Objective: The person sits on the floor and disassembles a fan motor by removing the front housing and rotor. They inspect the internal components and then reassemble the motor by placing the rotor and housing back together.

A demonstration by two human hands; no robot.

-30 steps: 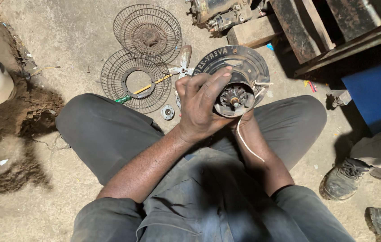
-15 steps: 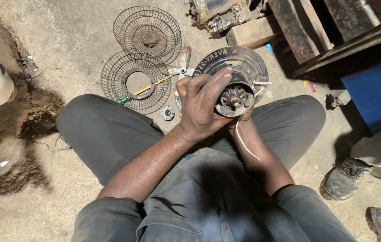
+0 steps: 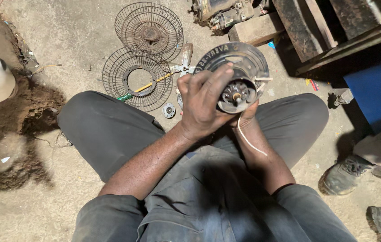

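The fingers (image 3: pixel 213 80) of the left hand (image 3: pixel 201 105) stay wrapped over the near side of the fan motor (image 3: pixel 235 95), much as half a second ago; the whole grip has barely shifted, with the motor sitting at almost the same spot above the lap. The right hand (image 3: pixel 245 113) is still beneath it, cupping the underside, its fingers mostly hidden, so how tightly they close cannot be told. The motor is a dark, grimy round housing with a wide disc-shaped rear cover (image 3: pixel 244 60) behind and an exposed core with a short shaft facing the camera; a thin white wire (image 3: pixel 248 139) trails from it down along the right forearm. It is held in the air between the knees, above the concrete floor (image 3: pixel 78 40). On the floor beyond lie two rusty wire fan guards (image 3: pixel 148 31), a yellow-handled screwdriver (image 3: pixel 148 87) across the nearer one, and a small round bearing part (image 3: pixel 169 110) just beside the left thigh
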